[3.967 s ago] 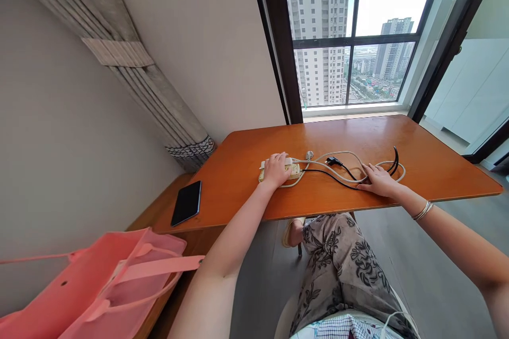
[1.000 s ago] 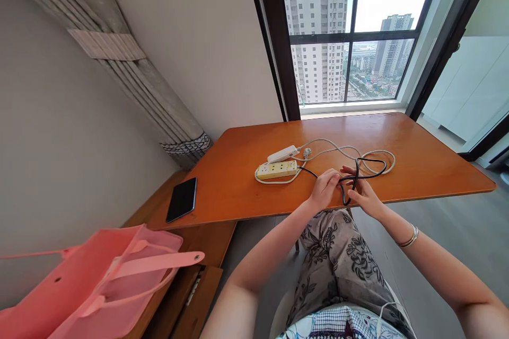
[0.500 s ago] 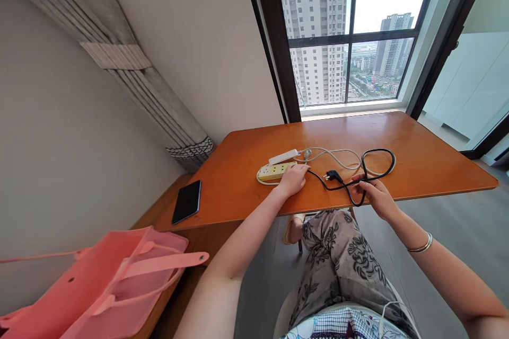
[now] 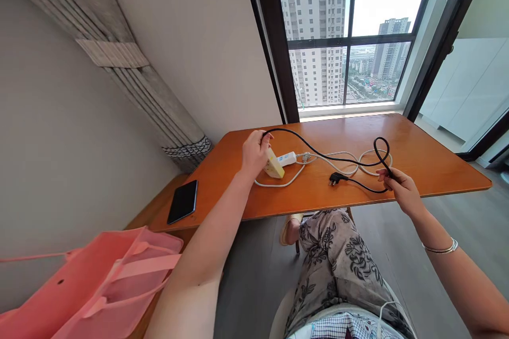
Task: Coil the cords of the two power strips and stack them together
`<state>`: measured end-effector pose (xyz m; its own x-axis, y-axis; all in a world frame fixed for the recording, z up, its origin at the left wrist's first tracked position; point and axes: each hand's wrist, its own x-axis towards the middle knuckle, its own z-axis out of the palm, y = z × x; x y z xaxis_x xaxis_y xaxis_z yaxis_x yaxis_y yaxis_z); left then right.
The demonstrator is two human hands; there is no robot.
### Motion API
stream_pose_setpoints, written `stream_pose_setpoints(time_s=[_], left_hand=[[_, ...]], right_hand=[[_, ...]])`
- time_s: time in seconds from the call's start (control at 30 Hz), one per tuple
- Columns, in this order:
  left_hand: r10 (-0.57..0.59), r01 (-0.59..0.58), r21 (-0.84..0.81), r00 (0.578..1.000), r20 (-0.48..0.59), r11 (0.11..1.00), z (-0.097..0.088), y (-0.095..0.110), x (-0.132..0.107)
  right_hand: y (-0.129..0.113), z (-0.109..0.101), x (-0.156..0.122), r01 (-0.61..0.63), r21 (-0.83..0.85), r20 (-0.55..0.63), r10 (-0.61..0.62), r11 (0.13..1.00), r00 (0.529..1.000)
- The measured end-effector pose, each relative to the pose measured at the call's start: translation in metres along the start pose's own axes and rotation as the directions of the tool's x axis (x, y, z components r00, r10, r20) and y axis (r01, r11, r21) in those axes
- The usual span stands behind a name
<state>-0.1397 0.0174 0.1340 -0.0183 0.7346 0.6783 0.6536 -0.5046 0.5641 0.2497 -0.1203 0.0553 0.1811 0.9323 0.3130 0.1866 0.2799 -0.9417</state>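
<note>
My left hand [image 4: 254, 151] is lifted above the orange table [image 4: 429, 164], closed on the yellow power strip [image 4: 274, 165] and the black cable [image 4: 318, 151] that leaves it. The strip hangs tilted, its far end up. My right hand [image 4: 400, 186] is closed on the same black cable near the table's front edge, where the cable makes a small loop [image 4: 380, 149]. The cable's black plug [image 4: 334, 178] lies on the table between my hands. A white power strip [image 4: 287, 158] with its pale cable [image 4: 338, 161] lies behind.
A black phone [image 4: 182, 201] lies on a lower wooden surface at the left. A pink bag [image 4: 91, 286] sits at the lower left. A grey curtain [image 4: 151, 90] hangs against the wall. Large windows stand behind the table. My patterned trousers show below the table edge.
My left hand has lifted the yellow strip off the table and raised the black cable. My right hand has drawn the cable rightwards, stretching it out; the plug stays on the table.
</note>
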Motion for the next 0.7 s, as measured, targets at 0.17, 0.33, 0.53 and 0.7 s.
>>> stream_pose_setpoints(time_s=[0.17,0.33,0.53,0.7], left_hand=[[-0.323,0.225,-0.472,0.937,-0.136,0.852,-0.042,0.020,0.022],[-0.497,0.323,-0.630,0.860,-0.117,0.706,-0.078,0.040,0.024],[-0.544,0.358,-0.675,0.836,-0.077,0.645,-0.085,0.048,0.005],[-0.573,0.413,-0.768,0.817,0.073,0.490,-0.080,0.053,0.001]], right_hand=[[0.002,-0.037,0.022,0.013,0.011,-0.304,-0.009,1.000,0.953],[-0.019,-0.089,0.045,0.089,-0.026,-0.562,-0.088,0.996,0.822],[-0.051,-0.124,0.010,0.025,-0.440,-0.476,-0.257,0.897,0.841],[-0.063,-0.135,-0.031,-0.041,-0.522,0.013,0.056,0.852,0.998]])
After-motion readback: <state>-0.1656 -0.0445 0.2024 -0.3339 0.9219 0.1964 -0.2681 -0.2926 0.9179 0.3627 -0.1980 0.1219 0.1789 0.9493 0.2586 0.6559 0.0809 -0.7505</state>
